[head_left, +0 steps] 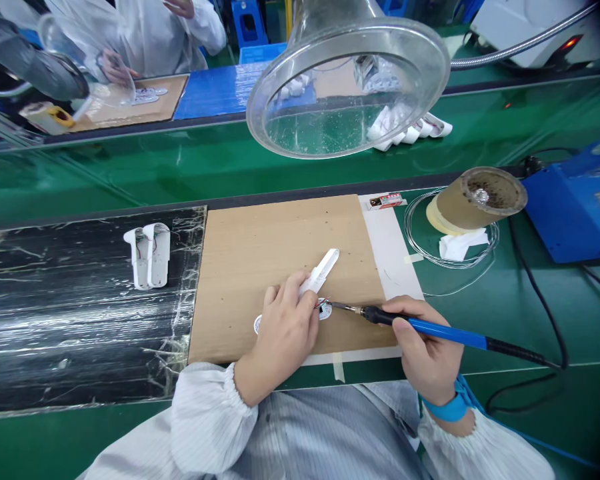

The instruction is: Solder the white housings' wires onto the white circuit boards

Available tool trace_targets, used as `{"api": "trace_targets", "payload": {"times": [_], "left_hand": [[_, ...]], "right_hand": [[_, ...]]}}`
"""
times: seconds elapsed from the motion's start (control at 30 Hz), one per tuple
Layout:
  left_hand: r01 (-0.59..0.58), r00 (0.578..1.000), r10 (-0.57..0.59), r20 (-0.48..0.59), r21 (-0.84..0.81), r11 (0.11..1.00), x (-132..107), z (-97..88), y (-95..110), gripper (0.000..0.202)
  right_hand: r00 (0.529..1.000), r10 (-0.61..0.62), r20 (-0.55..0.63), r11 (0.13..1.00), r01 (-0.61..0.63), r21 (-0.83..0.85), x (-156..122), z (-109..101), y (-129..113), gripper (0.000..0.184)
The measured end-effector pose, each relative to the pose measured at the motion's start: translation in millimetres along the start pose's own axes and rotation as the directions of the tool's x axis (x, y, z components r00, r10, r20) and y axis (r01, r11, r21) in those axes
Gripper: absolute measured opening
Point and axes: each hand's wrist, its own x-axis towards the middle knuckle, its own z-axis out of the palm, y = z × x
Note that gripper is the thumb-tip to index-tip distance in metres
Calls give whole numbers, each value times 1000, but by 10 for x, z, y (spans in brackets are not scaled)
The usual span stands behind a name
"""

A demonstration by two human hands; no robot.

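My right hand [427, 343] is wrapped round a blue and black soldering iron [445, 331], a blue band on the wrist. The iron's tip points left and meets thin wires at a small white round-ended board [325, 310] on the cardboard sheet [280, 240]. My left hand [289, 327] is closed over a long white plastic housing [323, 270] that slants up to the right. Its fingertips are close to the wires and the iron's tip. Part of the board and housing is hidden beneath that hand.
Two white housing shells [150, 255] lie on the black conveyor belt [80, 313] at left. A brown pot [475, 197], a coil of solder wire [420, 250] and a blue soldering station [575, 200] stand at right. A clear extraction hood [350, 87] hangs ahead. Across the bench sits a co-worker [135, 40].
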Motion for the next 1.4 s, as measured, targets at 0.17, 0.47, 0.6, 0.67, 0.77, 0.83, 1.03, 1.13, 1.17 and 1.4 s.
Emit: {"api": "trace_targets", "payload": {"times": [0.17,0.47,0.6,0.67,0.77,0.83,1.03,1.13,1.17,1.4], "left_hand": [[3,1000,-3,-15,-6,1000,1,-7,4,13],[17,1000,-17,8,-26,1000,15,-21,11,14],[29,999,-28,19,-41,999,11,-27,11,14],[33,999,-32,20,-49,998,10,-30,10,14],[41,999,-39,26,-61,997,10,-34,11,14],[45,999,-44,26,-69,997,10,-37,11,14],[42,999,-41,10,-105,994,14,-41,4,14],[47,999,-45,14,-115,992,12,-39,-4,14],[45,999,-44,11,-116,992,10,-37,-6,14],[33,999,-31,16,-114,993,-6,-28,-23,16]], "right_hand": [[1000,7,2,1000,-7,7,-5,4,9,12],[1000,2,5,1000,-2,-9,23,2,-21,11],[1000,3,-13,1000,-3,-2,32,-7,-41,10],[1000,-3,-20,1000,2,-3,30,-10,-48,10],[1000,4,-21,1000,-4,-14,24,-9,-47,9],[1000,20,-18,1000,-21,-12,19,-4,-42,10],[1000,13,-24,1000,-13,-3,27,27,-57,11],[999,14,-32,1000,-15,-13,41,32,-77,12],[999,9,-33,1000,-10,-16,45,32,-81,11],[1000,4,-29,1000,-5,-13,52,30,-72,11]]}}
